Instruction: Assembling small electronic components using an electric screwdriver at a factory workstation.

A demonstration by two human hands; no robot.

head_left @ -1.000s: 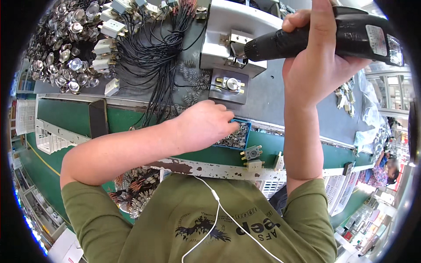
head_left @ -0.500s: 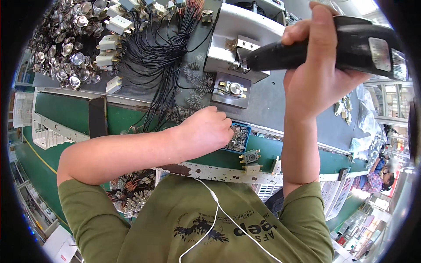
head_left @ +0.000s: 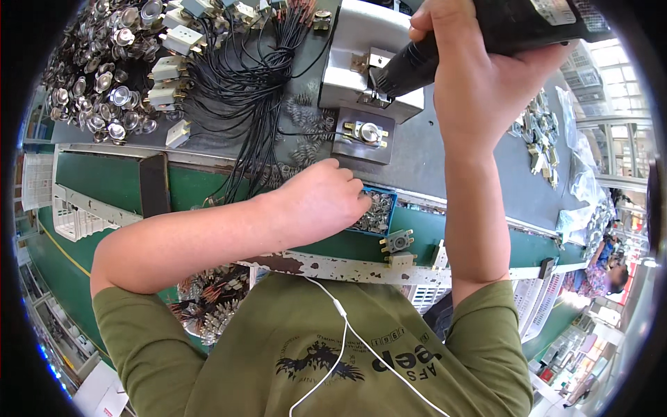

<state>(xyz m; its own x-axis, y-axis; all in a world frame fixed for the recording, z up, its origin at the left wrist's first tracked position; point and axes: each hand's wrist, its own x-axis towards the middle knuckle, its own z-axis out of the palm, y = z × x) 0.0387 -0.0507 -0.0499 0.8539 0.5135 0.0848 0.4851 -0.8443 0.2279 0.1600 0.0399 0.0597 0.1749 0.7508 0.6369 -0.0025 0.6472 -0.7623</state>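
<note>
The right hand (head_left: pixel 479 83) is wrapped firmly round a black power screwdriver (head_left: pixel 486 35), its tip down on the grey fixture (head_left: pixel 361 62) at the far middle of the surface (head_left: pixel 445 160). The driver looks rigid and fairly heavy, best gripped round the thick body as it is now. The left hand (head_left: pixel 323 201) is curled, fingertips dipping into the blue tray (head_left: pixel 379 208) of small metal screws at the near edge; whether it pinches one I cannot tell. Those parts look tiny, hard and light, likely slippery, so a fingertip pinch suits them.

A small part (head_left: pixel 368 132) with a round metal cap sits on the dark plate just near the fixture.

Room is tight to the left: a bundle of black wires (head_left: pixel 243 90) spreads just beside the fixture, and a heap of shiny caps (head_left: pixel 104 76) lies far left. To the right, the grey surface is more open up to a pile of metal brackets (head_left: pixel 538 135). The near edge drops off just behind the tray.
</note>
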